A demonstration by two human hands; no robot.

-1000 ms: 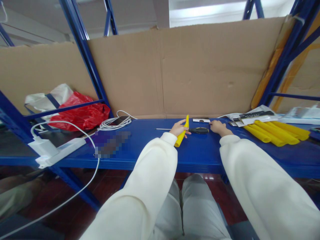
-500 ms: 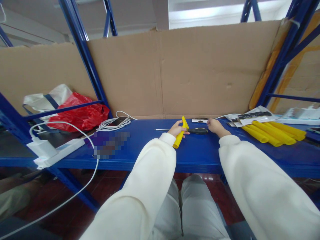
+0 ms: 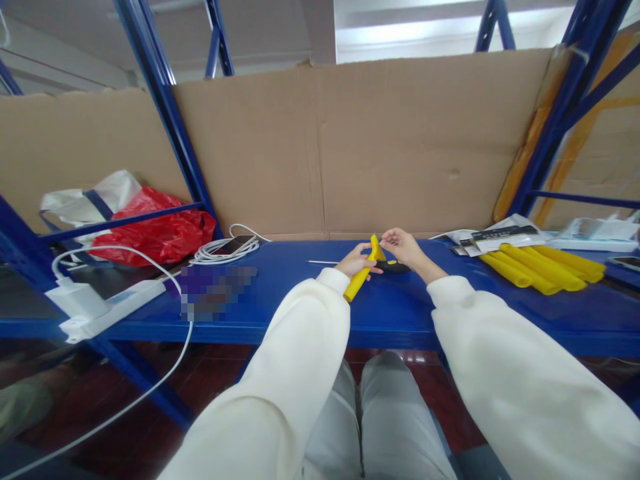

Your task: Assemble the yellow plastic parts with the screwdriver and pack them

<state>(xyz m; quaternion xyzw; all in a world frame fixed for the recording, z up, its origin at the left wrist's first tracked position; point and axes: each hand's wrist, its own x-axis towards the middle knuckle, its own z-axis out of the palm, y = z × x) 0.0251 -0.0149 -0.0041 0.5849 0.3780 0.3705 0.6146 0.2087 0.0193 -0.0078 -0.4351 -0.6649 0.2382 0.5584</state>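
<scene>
My left hand (image 3: 355,261) is closed around a yellow scraper handle (image 3: 354,285), a tube with a wider, flattened head tilted up and away from me. My right hand (image 3: 404,247) is at that head, thumb and fingertips pinched together. Whatever those fingertips hold is too small to make out. Beneath both hands a screwdriver (image 3: 394,267) lies on the blue bench (image 3: 300,293). Its black and yellow grip is partly covered, and the thin shaft pokes out left of my left hand.
At right lie several yellow tubular handles (image 3: 533,267) beside white and black packets (image 3: 505,237). On the left are a coiled white cable (image 3: 223,252), a white power strip (image 3: 117,307) and a red plastic bag (image 3: 155,223). Cardboard (image 3: 390,147) walls the back.
My right hand has moved left, from beyond the screwdriver's grip to the head of the yellow scraper handle. My left hand keeps its hold, and the view has shifted slightly.
</scene>
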